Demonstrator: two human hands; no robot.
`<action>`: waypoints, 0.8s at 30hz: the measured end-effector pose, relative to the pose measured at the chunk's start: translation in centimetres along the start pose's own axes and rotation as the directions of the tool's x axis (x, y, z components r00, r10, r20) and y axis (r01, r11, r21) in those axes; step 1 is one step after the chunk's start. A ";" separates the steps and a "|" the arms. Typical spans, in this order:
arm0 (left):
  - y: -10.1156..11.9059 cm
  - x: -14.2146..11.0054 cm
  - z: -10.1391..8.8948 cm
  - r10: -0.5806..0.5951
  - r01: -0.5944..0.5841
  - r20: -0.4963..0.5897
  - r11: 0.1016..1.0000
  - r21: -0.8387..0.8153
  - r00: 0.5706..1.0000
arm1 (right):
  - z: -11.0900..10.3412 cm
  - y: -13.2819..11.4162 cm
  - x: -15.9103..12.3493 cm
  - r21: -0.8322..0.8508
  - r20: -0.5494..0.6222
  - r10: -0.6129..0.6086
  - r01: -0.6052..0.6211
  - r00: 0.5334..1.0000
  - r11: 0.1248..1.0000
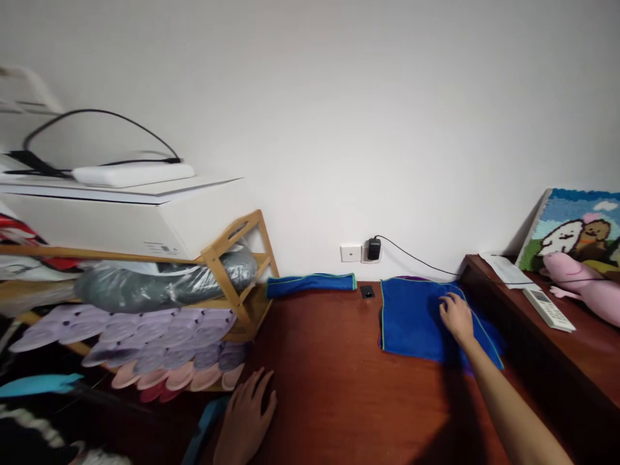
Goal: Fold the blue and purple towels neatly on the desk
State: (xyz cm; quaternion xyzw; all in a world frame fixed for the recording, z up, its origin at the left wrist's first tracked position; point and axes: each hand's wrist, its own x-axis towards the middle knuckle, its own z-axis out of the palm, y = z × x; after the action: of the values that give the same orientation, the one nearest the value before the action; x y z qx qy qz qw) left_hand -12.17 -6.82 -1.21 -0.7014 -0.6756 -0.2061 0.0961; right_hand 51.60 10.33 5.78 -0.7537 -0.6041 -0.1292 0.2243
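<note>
My right hand [456,316] reaches over the right part of a blue cloth [411,320] with green edging. Its fingers are apart and slightly bent, and nothing shows in them; whether they press on the fabric is hard to see. The cloth lies spread on the reddish-brown wooden table [329,374], with some purple fabric peeking out beneath. Near the table's left edge is my left hand [248,410], its fingers stretched out and holding nothing. A second blue cloth [310,283], folded into a narrow strip, lies along the wall.
On the left, a wooden rack [242,265] carries several pale slippers [165,329], a wrapped grey bundle [159,284] and a white box [194,210]. A plugged-in black adapter [374,248] trails a cable. The raised right ledge holds a remote [548,308] and a pink plush toy [586,287].
</note>
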 end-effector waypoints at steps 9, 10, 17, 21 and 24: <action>1.2 -0.8 -0.9 0.011 -0.013 -0.061 1.000 -0.023 0.998 | 1.9 -22.2 -3.5 0.328 0.255 -0.435 0.346 0.863 0.879; 1.2 -1.0 -0.8 0.009 -0.011 -0.067 1.000 -0.028 0.998 | 2.4 -24.7 -2.9 0.336 0.282 -0.432 0.334 0.857 0.881; 0.5 -2.2 0.6 0.028 -0.029 -0.111 0.999 -0.014 0.993 | 7.6 -36.1 3.4 0.304 0.377 -0.447 0.347 0.811 0.887; 0.0 -2.5 1.6 0.048 -0.047 -0.134 0.999 0.011 0.990 | 9.3 -38.7 4.6 0.234 0.436 -0.405 0.333 0.804 0.913; -0.2 -2.6 2.1 0.067 -0.062 -0.155 0.998 0.032 0.986 | 9.8 -39.6 4.5 0.181 0.455 -0.359 0.311 0.815 0.933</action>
State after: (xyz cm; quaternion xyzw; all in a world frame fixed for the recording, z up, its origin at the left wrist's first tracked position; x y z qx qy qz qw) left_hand -12.01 -8.32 -4.16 -0.7031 -0.6457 -0.2480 0.1650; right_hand 13.56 25.78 6.59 -0.6317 -0.7694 0.0542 0.0778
